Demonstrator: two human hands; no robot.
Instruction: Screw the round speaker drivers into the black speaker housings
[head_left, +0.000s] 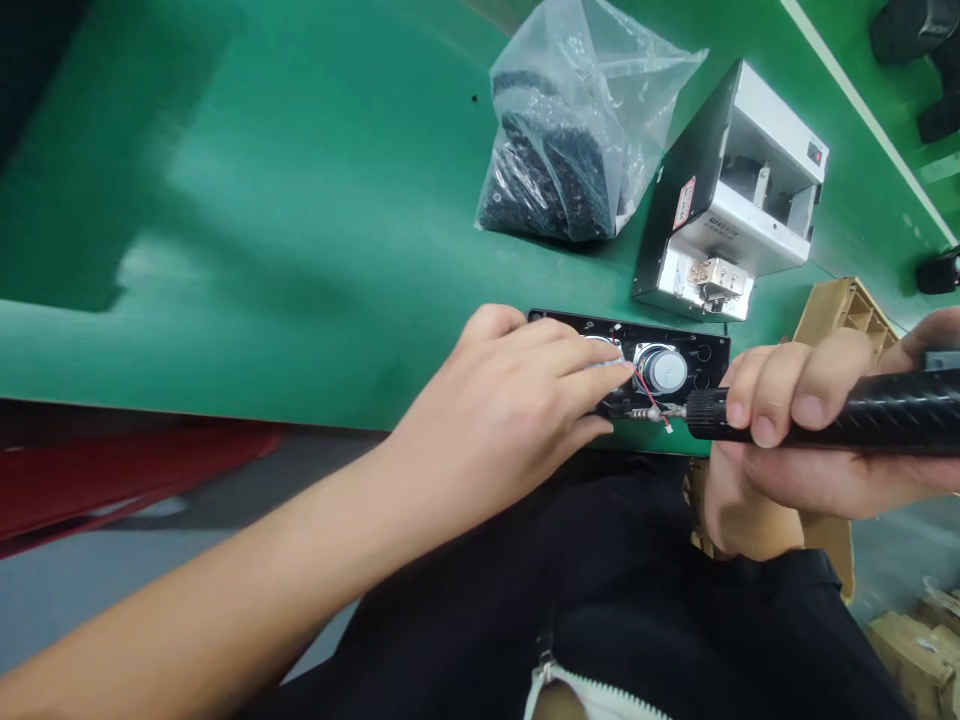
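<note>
A long black speaker housing (694, 352) lies at the table's near edge, with a round grey speaker (666, 371) set in it. My left hand (517, 385) reaches over the left half of the housing, its fingers on top and its thumb by the near edge, holding it. Those fingers partly hide a second speaker. Wrapped in my right hand (810, 400) is a black electric screwdriver (892, 412), held level and pointing left. Its bit (651, 412) is at the housing's near edge, where a red and black wire (646, 385) with a white plug crosses.
Behind the housing stands a silver and black screw-feeding machine (772, 225). A clear plastic bag (570, 150) of small black parts sits left of it. A cardboard box (847, 310) with dividers is at the right. Below the table's left edge is something red (135, 470).
</note>
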